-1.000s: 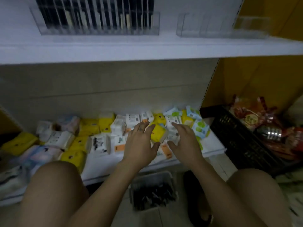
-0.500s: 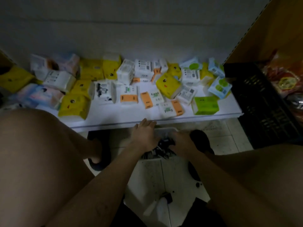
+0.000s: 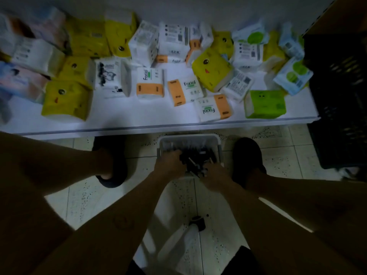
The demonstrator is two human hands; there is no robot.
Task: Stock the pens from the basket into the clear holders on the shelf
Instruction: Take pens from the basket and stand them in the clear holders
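A small white basket (image 3: 189,138) stands on the tiled floor between my feet, just in front of the low shelf's edge. It holds several dark pens (image 3: 195,157). Both hands reach into it: my left hand (image 3: 169,162) curls over the pens at the basket's left side, and my right hand (image 3: 213,173) curls round a bunch of pens at the near right. The dim light hides the fingertips. The clear holders are out of view above.
The low white shelf (image 3: 139,121) carries several tissue packs (image 3: 67,100) in yellow, white, orange and green. A black crate (image 3: 341,100) stands at the right. My dark shoes (image 3: 110,161) flank the basket. A dark-capped white thing (image 3: 195,225) lies on the floor near me.
My view has dropped from the upper shelf with the holders to the floor. Both hands moved down from above the tissue packs into the basket and closed on pens.
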